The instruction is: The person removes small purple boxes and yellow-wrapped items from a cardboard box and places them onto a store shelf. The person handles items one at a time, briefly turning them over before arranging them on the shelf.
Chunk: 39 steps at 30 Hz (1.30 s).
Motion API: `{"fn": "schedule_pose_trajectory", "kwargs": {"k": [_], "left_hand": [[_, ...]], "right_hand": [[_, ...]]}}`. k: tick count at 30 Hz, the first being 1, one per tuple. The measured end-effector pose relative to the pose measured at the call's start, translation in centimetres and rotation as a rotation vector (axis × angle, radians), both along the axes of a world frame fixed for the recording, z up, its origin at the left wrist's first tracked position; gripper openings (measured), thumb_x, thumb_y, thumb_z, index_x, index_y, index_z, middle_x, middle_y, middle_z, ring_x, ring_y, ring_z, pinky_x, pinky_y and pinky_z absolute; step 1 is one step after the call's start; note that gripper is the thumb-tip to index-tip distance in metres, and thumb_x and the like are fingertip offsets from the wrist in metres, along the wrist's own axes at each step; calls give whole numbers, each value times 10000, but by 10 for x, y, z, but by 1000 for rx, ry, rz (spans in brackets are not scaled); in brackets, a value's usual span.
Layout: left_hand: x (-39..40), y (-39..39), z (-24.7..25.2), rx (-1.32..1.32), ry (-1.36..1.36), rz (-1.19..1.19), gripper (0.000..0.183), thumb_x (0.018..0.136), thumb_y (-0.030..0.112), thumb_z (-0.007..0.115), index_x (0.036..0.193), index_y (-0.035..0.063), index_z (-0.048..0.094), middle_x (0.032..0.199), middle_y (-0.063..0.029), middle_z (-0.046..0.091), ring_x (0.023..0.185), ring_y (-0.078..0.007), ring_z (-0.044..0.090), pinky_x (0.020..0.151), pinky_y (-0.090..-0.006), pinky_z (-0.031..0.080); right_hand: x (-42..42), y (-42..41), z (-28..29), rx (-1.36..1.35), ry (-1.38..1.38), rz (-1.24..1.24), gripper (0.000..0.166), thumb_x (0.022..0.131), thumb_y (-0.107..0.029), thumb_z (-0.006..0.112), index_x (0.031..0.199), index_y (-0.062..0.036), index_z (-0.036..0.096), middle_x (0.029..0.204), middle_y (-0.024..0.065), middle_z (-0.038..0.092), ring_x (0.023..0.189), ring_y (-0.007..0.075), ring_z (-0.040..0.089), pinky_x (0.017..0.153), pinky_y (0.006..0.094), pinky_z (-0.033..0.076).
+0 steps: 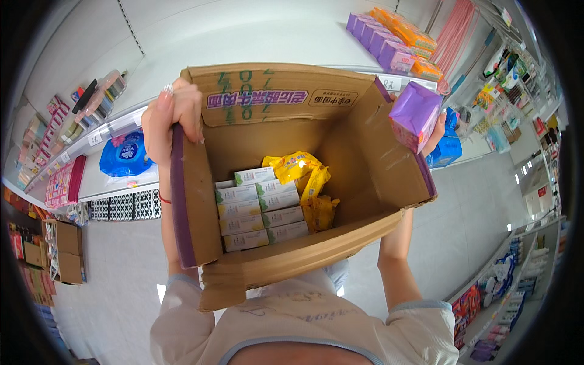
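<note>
An open cardboard carton (278,132) is held up in front of my chest, its flaps folded outward. My left hand (175,112) grips its left upper edge, thumb on top. At the right side, my right hand (436,132) clasps a purple wrapped pack (414,116) against the carton's edge; most of that hand is hidden behind the pack. Inside the carton, small white boxes (242,207) stand stacked on the left. Crumpled yellow packets (296,171) lie beside them, and the carton's right part shows bare cardboard.
A white shelf (255,34) runs across the front, with purple packs (378,41) and orange packs (406,32) at its right. A blue wipes pack (127,154) sits on the lower left shelf. Stocked shelves (497,296) line the right; cartons (64,251) stand on the floor at left.
</note>
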<state>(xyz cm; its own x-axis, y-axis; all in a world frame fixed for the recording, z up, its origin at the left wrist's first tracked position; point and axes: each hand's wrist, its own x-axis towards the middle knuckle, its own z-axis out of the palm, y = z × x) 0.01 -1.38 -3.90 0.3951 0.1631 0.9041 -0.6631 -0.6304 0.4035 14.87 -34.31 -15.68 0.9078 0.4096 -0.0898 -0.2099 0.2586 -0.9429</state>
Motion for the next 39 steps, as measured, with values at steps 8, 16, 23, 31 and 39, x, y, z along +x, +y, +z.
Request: {"fn": "schedule_pose_trajectory", "kwargs": {"k": [8, 16, 23, 31, 39], "left_hand": [[-20, 26, -21, -126, 5, 29, 561, 932, 216, 261, 391, 106, 356, 372, -35, 397, 368, -136, 313, 544, -262, 289], [-21, 37, -39, -581, 146, 4, 465, 906, 172, 381, 451, 73, 392, 401, -58, 417, 438, -137, 330, 552, -243, 276], [-20, 71, 28, 53, 1040, 5, 132, 876, 159, 562, 887, 32, 598, 727, -28, 622, 539, -88, 546, 501, -207, 389], [124, 71, 101, 170, 834, 21, 683, 796, 420, 664, 1307, 52, 399, 1122, -132, 559, 992, -182, 567, 772, -280, 507], [208, 121, 65, -530, 557, 79, 669, 777, 560, 631, 1096, -21, 543, 962, -106, 623, 893, -163, 596, 841, -327, 469]], "right_hand": [[107, 121, 44, 950, -56, 186, 411, 918, -320, 484, 1197, -18, 483, 1045, 126, 616, 897, 210, 620, 771, 329, 512], [109, 135, 50, 795, -65, 339, 381, 906, -347, 501, 1096, -18, 531, 1010, 123, 622, 865, 208, 624, 754, 325, 521], [110, 136, 106, 142, -348, 335, 437, 902, -365, 536, 1076, 33, 581, 876, 26, 616, 781, 74, 562, 743, 216, 427], [92, 270, 184, 173, -284, 600, 406, 906, -435, 457, 1101, -86, 527, 1075, 52, 571, 984, 144, 551, 838, 358, 453], [148, 373, 164, 259, -39, 413, 535, 927, -472, 258, 1125, -27, 478, 1048, 146, 571, 932, 246, 592, 788, 376, 519]]}}
